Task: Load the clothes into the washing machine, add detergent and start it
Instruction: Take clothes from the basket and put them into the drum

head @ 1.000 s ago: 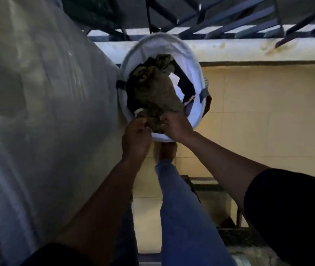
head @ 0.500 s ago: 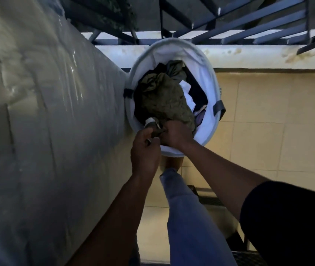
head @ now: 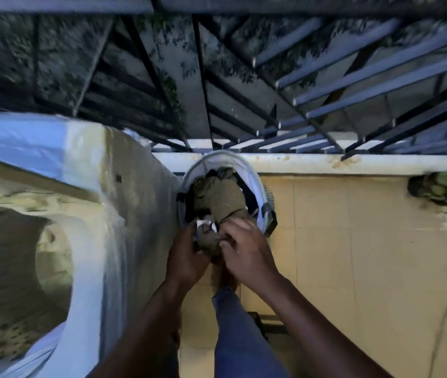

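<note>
A white laundry basket (head: 253,179) stands on the tiled floor against the washing machine's side. An olive-green garment (head: 218,199) lies on top of darker clothes in it. My left hand (head: 185,255) and my right hand (head: 244,249) both grip the near end of that garment, lifted slightly over the basket's front rim. The top-loading washing machine (head: 88,241) fills the left; its open drum (head: 7,290) shows at lower left.
A low ledge (head: 353,163) with a dark metal railing (head: 271,91) runs behind the basket. Another green cloth (head: 443,188) hangs at the right edge. My leg in blue trousers (head: 241,336) is below my hands. A thin cable (head: 446,309) trails over the floor tiles.
The view has risen and pulled back, so the machine's open top and drum now show. Both hands have drawn the garment's near end up from the basket rim.
</note>
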`<action>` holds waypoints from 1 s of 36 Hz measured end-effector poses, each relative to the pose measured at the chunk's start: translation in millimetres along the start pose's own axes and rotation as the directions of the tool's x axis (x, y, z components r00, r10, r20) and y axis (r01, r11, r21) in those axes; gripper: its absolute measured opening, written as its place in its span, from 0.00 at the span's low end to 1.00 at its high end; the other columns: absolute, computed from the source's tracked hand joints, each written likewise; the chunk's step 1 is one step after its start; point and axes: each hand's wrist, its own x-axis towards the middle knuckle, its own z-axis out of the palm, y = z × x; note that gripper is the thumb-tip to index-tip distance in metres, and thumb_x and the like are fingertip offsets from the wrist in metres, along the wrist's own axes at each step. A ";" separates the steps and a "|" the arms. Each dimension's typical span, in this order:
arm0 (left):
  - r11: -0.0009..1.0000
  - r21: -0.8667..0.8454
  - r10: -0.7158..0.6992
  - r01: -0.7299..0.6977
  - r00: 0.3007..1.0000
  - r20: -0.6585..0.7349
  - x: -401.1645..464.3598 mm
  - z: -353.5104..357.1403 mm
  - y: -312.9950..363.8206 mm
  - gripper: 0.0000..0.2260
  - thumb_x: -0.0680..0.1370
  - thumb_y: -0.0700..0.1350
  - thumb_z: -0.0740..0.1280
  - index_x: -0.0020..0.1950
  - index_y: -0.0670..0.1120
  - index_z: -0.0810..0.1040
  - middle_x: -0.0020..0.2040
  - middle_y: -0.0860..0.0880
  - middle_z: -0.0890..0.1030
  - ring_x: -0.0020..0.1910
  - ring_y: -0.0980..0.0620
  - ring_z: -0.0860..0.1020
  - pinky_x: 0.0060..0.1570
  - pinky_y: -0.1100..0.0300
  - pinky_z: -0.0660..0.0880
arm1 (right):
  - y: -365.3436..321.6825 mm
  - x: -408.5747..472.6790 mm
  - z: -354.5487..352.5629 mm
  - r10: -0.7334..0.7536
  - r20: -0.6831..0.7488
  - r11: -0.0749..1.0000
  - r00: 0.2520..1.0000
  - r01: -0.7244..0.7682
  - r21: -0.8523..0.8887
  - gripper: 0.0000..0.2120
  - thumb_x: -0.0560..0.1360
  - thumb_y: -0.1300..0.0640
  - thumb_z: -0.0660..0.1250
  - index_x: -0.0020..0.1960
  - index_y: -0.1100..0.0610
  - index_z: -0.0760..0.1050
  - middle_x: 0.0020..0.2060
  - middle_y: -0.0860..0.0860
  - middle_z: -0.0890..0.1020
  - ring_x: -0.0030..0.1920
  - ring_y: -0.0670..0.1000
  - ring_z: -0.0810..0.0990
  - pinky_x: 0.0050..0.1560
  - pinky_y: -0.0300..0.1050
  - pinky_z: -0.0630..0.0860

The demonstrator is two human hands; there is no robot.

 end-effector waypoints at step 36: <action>0.833 -0.329 0.441 -0.446 0.893 -0.092 -154.9 -210.4 193.8 0.10 0.84 0.40 0.64 0.59 0.50 0.83 0.54 0.47 0.87 0.55 0.48 0.84 0.57 0.48 0.80 | -186.3 -70.8 -128.4 0.349 -0.415 0.936 0.840 -0.291 0.198 0.07 0.79 0.55 0.62 0.49 0.49 0.79 0.41 0.47 0.84 0.44 0.54 0.82 0.48 0.59 0.82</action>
